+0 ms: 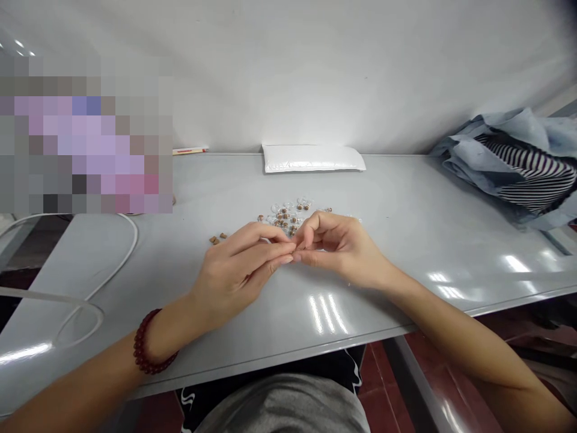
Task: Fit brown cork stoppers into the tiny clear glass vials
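My left hand (246,264) and my right hand (340,249) meet fingertip to fingertip above the grey table. Both are closed in a pinch, and what lies between the fingertips is too small and hidden to name. Just beyond them is a loose pile of small clear pieces with brown parts (285,215), partly covered by my fingers. A few small brown bits (215,240) lie by themselves to the left of my left hand. A dark red bead bracelet (146,343) circles my left wrist.
A white padded packet (313,159) lies by the wall. A thin red-and-white stick-like item (190,151) is left of it. Denim cloth and a striped cloth (532,162) are bundled at the right. A white cable (128,258) loops over the left side of the table (279,313).
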`<action>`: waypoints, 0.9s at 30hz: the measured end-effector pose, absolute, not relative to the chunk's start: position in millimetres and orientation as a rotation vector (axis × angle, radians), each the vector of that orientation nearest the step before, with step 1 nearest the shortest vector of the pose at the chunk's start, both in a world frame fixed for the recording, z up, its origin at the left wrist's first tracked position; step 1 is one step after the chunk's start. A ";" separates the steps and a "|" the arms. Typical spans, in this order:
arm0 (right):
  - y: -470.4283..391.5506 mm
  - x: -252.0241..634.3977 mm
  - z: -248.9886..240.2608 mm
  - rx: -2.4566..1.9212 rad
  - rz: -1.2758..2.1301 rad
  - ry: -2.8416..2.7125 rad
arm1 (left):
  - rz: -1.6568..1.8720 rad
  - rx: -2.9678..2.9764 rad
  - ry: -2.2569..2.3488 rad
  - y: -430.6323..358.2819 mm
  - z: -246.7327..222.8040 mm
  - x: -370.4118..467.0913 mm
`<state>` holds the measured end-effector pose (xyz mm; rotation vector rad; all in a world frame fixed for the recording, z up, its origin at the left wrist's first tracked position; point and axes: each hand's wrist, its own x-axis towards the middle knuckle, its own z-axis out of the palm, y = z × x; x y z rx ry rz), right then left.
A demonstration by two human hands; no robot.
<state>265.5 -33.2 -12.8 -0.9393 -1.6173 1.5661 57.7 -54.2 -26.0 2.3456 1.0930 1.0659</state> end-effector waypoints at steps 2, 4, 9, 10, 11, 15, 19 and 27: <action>-31.9 264.1 -14.0 -0.920 1.610 -1.501 | 1.089 2.323 1.080 -54.0 -27.5 58.7; -30.8 262.6 -15.6 -0.906 1.631 -1.425 | 1.127 2.290 1.068 -53.9 -30.0 60.1; -29.3 260.7 -18.2 -0.879 1.626 -1.414 | 1.093 2.264 1.069 -54.2 -31.3 64.6; -28.8 261.0 -18.6 -0.883 1.585 -1.453 | 1.066 2.261 1.089 -52.8 -29.7 63.7; -28.1 261.5 -19.4 -0.896 1.504 -1.515 | 1.036 2.247 1.136 -50.3 -27.4 61.1; -20.4 265.1 -30.1 -1.004 0.825 -1.925 | 0.821 2.130 1.491 -26.7 -18.6 24.9; -7.4 268.6 -49.2 -1.085 0.434 -2.233 | 0.352 2.154 1.678 1.9 -19.1 -27.0; 8.8 294.1 -31.8 -1.146 0.442 -2.216 | 0.180 2.156 1.554 -3.1 -24.4 -16.3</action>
